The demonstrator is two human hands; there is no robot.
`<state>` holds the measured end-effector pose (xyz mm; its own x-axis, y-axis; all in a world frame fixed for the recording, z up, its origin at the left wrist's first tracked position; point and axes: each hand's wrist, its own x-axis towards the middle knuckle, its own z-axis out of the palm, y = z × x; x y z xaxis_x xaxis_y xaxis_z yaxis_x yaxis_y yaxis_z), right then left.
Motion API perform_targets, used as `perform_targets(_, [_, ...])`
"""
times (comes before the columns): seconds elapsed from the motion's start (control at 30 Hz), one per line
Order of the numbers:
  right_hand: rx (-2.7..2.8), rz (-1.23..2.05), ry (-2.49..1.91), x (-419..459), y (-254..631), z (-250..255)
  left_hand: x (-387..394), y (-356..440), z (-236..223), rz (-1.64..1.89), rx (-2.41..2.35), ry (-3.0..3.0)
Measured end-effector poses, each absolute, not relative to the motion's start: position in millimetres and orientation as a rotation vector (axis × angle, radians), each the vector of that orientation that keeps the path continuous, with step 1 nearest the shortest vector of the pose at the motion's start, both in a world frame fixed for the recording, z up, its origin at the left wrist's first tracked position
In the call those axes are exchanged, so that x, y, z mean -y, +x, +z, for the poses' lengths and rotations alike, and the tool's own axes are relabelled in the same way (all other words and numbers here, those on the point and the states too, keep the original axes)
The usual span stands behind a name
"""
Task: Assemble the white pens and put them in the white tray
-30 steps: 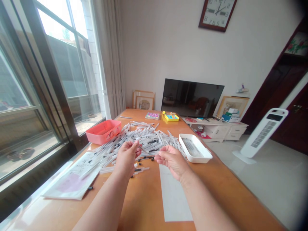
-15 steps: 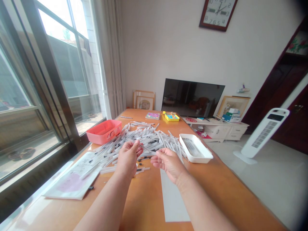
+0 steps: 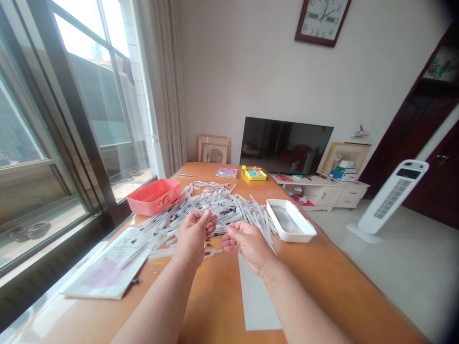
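Sheet: the white paper (image 3: 258, 298) lies flat on the counter (image 3: 211, 306), on the near side of the pile of pens, its far end by the right hand.
Booklet: open or loose-leaved, I cannot tell which; the booklet (image 3: 95, 274) sits near-left of the pile, some pens lying across its far edge, with a small black cap (image 3: 134, 281) beside it.
Left hand: the left hand (image 3: 191, 236) is over the pile's near edge, thumb and forefinger pinching one end of the held pen; the other fingers are curled.
Right hand: the right hand (image 3: 247, 241) is over the pile's near-right edge, thumb and forefinger closed on the other end, remaining fingers loosely bent.
Held pen: the thin held pen (image 3: 220, 222) bridges the gap between the hands, above the near side of the pile; its long axis slants from the left fingertips toward the right and slightly nearer. Neither hand is closer; both touch it.
Pile: the pile of pens (image 3: 215, 200) spreads loosely, barrels pointing many ways.
Tray: the white tray (image 3: 297, 237), just right of the pile, holds more slim sticks.
Basket: the red basket (image 3: 154, 205) stands just left of the pile.
Box: the yellow box (image 3: 255, 177) is beyond the pile.
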<state>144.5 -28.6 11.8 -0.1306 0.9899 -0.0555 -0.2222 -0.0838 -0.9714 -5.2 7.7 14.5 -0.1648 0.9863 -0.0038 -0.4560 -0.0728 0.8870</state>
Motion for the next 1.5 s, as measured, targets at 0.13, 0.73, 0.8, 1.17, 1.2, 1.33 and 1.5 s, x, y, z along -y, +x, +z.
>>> perform_targets(0.13, [1.206, 1.31, -1.094, 28, 140, 10, -4, -4, 16, 1.529, -0.942, 0.8])
perform_targets(0.73, [1.357, 1.157, -1.131, 30, 144, 14, -2, 4, 14, 1.541, -0.872, 0.83])
perform_targets(0.8, [1.355, 1.153, -1.134, 31, 144, 16, -1, 4, 15, 1.538, -0.87, 0.826])
perform_targets(1.17, [1.362, 1.142, -1.134, 31, 145, 14, 3, 6, 19, 1.523, -0.881, 0.87])
perform_targets(1.2, [1.359, 1.136, -1.135, 31, 145, 14, 3, 6, 19, 1.525, -0.876, 0.854])
perform_targets(1.33, [1.347, 1.13, -1.141, 29, 146, 15, 2, 6, 18, 1.522, -0.859, 0.798])
perform_targets(1.5, [1.412, 1.151, -1.205, 25, 155, 12, -1, 3, 15, 1.496, -0.892, 0.821])
